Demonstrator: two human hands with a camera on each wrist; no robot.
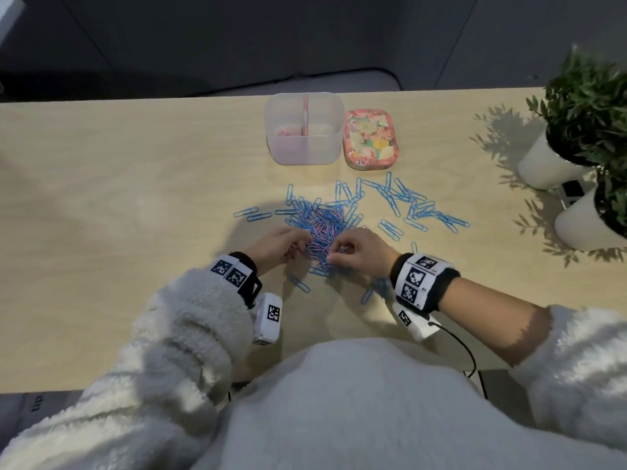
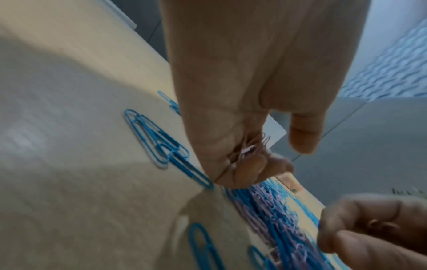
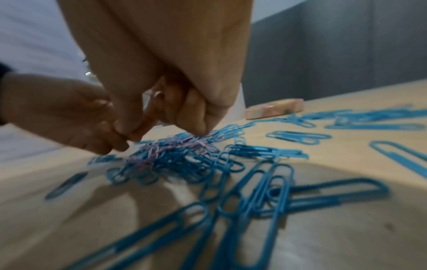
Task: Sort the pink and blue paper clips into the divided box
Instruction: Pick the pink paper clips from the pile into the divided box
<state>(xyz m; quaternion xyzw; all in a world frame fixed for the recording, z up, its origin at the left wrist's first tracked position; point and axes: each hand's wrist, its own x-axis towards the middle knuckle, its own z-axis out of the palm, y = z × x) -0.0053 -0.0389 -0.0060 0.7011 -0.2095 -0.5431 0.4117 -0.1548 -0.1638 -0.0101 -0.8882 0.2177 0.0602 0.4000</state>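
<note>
A translucent divided box (image 1: 319,149) stands at the table's far side, with pink clips (image 1: 287,131) in its left compartment. In front of it lies a mixed pile of pink and blue paper clips (image 1: 324,228) (image 3: 171,155) (image 2: 275,215). Loose blue clips (image 1: 407,201) spread to its right. My left hand (image 1: 295,244) (image 2: 265,160) sits at the pile's left edge, its curled fingers holding several pink clips (image 2: 249,148). My right hand (image 1: 339,251) (image 3: 143,135) is at the pile's near right edge, thumb and forefinger pinching a small pale pink clip (image 1: 343,248).
A floral lid (image 1: 371,140) lies right of the box. Two white pots with green plants (image 1: 556,154) (image 1: 590,218) stand at the right edge. Blue clips (image 3: 265,191) lie scattered under my right wrist. The table's left half (image 1: 118,198) is bare wood.
</note>
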